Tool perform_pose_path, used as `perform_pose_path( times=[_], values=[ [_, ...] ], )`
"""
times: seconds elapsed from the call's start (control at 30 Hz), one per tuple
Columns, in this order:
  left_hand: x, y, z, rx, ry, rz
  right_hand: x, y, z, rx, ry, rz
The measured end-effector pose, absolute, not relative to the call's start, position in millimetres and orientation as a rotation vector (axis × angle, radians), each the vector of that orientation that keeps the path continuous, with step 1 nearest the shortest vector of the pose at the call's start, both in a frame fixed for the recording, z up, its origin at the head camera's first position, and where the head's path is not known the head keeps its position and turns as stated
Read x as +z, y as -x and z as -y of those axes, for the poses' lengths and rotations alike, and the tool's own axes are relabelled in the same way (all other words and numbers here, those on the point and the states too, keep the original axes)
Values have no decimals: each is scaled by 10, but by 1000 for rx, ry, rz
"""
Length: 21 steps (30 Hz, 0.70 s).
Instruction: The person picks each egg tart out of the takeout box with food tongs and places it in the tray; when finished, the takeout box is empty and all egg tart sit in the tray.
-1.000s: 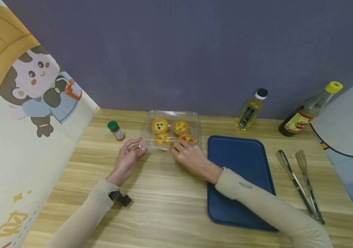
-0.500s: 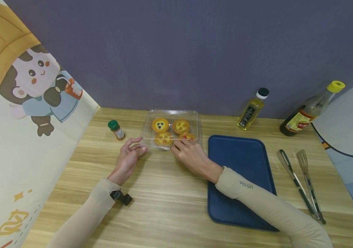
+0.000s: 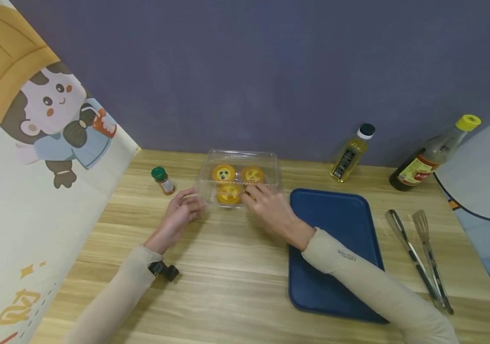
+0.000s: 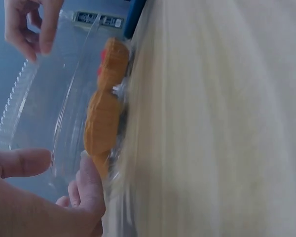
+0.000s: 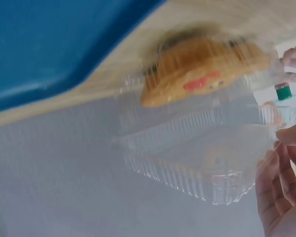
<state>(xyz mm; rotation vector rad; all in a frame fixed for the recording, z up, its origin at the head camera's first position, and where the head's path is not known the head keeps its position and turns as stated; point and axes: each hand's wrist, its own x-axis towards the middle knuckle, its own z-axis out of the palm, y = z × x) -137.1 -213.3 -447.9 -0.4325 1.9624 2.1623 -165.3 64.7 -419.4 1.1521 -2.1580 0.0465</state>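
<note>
A clear plastic clamshell container [image 3: 207,195] lies at the back of the table with several egg tarts [image 3: 229,194] inside. One tart [image 3: 222,174] carries dark blue berries; another, a red-topped tart [image 5: 202,83], is hidden behind my right hand in the head view. My right hand [image 3: 269,209] pinches the front edge of the clear lid [image 5: 214,185], which is tilted up over the tarts. At the front left corner is my left hand [image 3: 180,217], its thumb and fingers spread apart. In the left wrist view, one fingertip is right at the container's side.
A green-capped spice jar [image 3: 163,181] stands left of the container. To the right lies a blue tray [image 3: 335,210], partly under my right forearm. Beyond are an oil bottle [image 3: 350,155], a yellow-capped sauce bottle [image 3: 431,157], tongs [image 3: 412,255] and a slotted spatula [image 3: 430,253].
My right hand has raised the front edge of the lid, so that edge stands higher over the tarts. The left hand has barely moved.
</note>
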Motion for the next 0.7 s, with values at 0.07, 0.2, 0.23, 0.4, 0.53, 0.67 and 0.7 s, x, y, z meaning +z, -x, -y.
perform_pose_path(
  times=[0.07, 0.2, 0.23, 0.4, 0.53, 0.67, 0.7],
  values=[
    [-4458, 1423, 2152, 2166, 435, -1952, -4144, 1674, -672, 37, -1135, 2144],
    [-4398, 1557, 2196, 2087, 407, -2032, -4040, 1721, -733, 104, -1110, 2137],
    [-4379, 1598, 2205, 2061, 395, -2050, -4014, 1732, -753, 125, -1105, 2139],
    [-4285, 1802, 2231, 1968, 359, -2083, -3893, 1800, -864, 211, -1059, 2145],
    [-4282, 1963, 2234, 1958, 348, -2082, -3816, 1856, -947, 300, -1003, 2164],
    [-4324, 2058, 2221, 1919, 290, -2142, -3753, 1909, -1028, 418, -941, 2192],
    [-4338, 2072, 2216, 1908, 273, -2158, -3738, 1922, -1046, 445, -929, 2195]
  ],
)
